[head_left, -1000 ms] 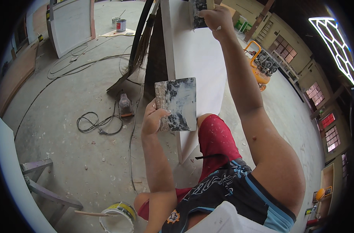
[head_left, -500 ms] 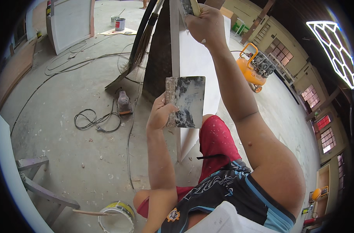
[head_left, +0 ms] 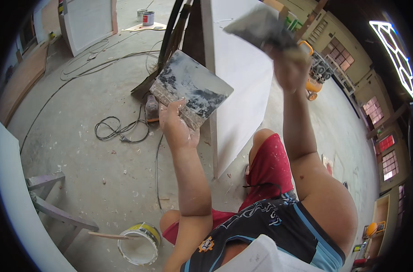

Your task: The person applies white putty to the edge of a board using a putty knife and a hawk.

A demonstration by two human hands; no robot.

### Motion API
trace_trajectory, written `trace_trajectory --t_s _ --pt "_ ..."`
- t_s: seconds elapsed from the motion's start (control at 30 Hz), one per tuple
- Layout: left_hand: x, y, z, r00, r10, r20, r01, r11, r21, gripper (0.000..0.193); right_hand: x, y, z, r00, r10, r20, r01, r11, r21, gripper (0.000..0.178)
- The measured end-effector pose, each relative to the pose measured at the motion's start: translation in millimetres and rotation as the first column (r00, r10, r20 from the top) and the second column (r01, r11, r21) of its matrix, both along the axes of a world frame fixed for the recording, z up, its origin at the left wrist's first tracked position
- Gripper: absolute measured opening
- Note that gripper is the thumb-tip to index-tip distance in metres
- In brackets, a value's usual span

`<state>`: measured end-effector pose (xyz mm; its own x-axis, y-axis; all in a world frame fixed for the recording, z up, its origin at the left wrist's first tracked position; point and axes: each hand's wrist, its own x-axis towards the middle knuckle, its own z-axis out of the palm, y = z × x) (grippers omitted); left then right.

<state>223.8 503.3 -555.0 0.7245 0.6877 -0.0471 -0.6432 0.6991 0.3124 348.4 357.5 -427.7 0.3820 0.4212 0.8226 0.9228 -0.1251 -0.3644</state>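
Observation:
My left hand (head_left: 175,124) grips one edge of a flat rectangular putty board (head_left: 197,84), its face smeared white and dark grey. The board is tilted, in front of the edge of an upright white panel (head_left: 240,97). To the right, my raised right hand (head_left: 291,68) is closed around a wide putty knife (head_left: 258,27). Motion blurs this hand and the blade, which is in front of the panel's upper part; I cannot tell whether it touches. Small marks show near the panel's top.
An open bucket (head_left: 140,245) with a wooden stick (head_left: 111,235) across its rim stands near my knee. A power sander (head_left: 151,109) and its cord lie on the floor behind the board. Beyond are a broom (head_left: 172,41), paint cans (head_left: 148,18) and an orange compressor (head_left: 314,84).
My right hand has swung the putty knife right and down from the panel's top edge. My left hand has turned the board from upright to slanted and shifted it slightly left.

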Motion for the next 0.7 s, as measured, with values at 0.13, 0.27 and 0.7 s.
trace_trajectory --t_s 0.13,0.27,0.7 --pt "7.4 -25.3 2.0 0.999 -0.005 0.038 0.007 0.999 -0.044 0.021 -16.9 -14.9 -42.3 0.853 0.495 0.163 -0.421 0.839 -0.345 0.036" --pt "2.5 -35.2 -14.1 0.976 0.189 -0.108 -0.169 0.971 0.169 0.046 1.9 -41.9 -51.3 0.901 0.41 0.143 -0.356 0.885 -0.299 0.042" --pt "-14.3 39.4 -50.9 0.932 -0.031 0.36 -0.02 0.99 0.136 0.038 380.5 -179.1 -18.4 0.715 -0.545 -0.438 0.544 0.827 -0.142 0.025"
